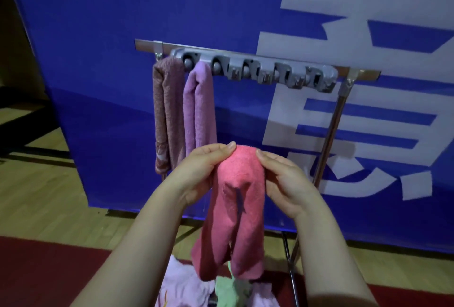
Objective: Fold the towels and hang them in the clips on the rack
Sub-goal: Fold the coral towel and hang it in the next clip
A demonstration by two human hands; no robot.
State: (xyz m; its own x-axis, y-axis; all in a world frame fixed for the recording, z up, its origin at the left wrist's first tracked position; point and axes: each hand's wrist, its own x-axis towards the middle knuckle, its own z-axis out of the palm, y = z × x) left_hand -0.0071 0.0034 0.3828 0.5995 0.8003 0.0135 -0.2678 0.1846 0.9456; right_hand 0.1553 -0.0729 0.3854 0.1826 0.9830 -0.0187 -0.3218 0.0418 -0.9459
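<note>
Underfoot, a pale wooden floor [36,196] runs below the clip bar [255,70] and gives way, nearer the person, to a dark red mat [49,269]. Behind the clip bar hangs a blue banner [110,36] with large white characters (it fills nearly the whole background). The grey bar is fixed to a silver rail, and a rack post [329,134] slants down from below its right end.

A folded brownish-pink towel [169,115] hangs from the bar's leftmost clip, and a folded lilac towel [200,110] hangs from the next one, the two touching side by side. The clips further right show bare grey rollers and hooks.

Below the bar's middle and nearer the camera, both hands hold a folded pink towel [238,208] at its top fold. The left hand [199,174] pinches the fold's left side and the right hand [287,181] pinches its right side, thumbs on top. The two halves of the towel dangle free. Between the fold and the bar only the banner shows, though the lilac towel's lower end reaches down to just behind the left thumb.

Far below the bar, at the bottom edge, lie a pale pink cloth [179,284] and a green cloth [228,292].
</note>
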